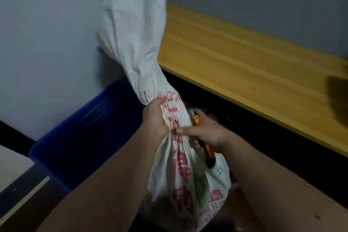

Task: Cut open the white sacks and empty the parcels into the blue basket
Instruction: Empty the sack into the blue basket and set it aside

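**Sack gripped at neck, cutter in right hand**

Left hand [154, 118] clenches the gathered neck of the white sack [131, 47]. Right hand [205, 132] grips an orange-black utility knife [206, 149] and presses against the same neck from the right. Sack's bulging bottom hangs below both hands; loose end rises above them. Blue basket [62, 149] sits left of the left hand, on dark floor. Yellow wooden shelf [244, 58] runs beyond the right hand. Grey wall [47, 34] behind.

White sack [135, 43] with red and green print, blue basket [79, 137], orange-black knife [206, 151].
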